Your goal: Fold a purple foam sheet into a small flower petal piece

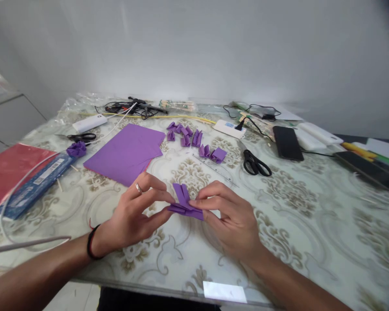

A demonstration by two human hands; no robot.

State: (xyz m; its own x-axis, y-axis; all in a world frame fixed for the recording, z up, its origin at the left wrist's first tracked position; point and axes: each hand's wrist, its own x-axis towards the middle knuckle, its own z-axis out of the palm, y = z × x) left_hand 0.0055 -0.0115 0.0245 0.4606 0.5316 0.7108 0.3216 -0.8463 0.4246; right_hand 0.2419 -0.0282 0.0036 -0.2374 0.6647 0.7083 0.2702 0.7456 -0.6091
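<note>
Just above the table, a folded purple paper strip point(185, 207) is pinched between both hands. One narrow folded flap of it stands up and leans back at the middle. My left hand point(139, 207) is closed on its left end with thumb and fingertips. At the right end my right hand point(230, 211) grips it, the thumb in front and the fingers behind, hiding part of that end. Farther back lie several small folded purple paper pieces point(197, 138). A stack of purple paper sheets point(126, 149) lies to their left.
Black-handled scissors point(256, 164) and a clear ruler point(212, 167) lie beyond my right hand. A dark phone point(288, 143) and a white power strip point(229, 128) sit farther back. At left are a red sheet pack point(17, 172), crumpled purple paper point(76, 149) and a white cable point(26, 175).
</note>
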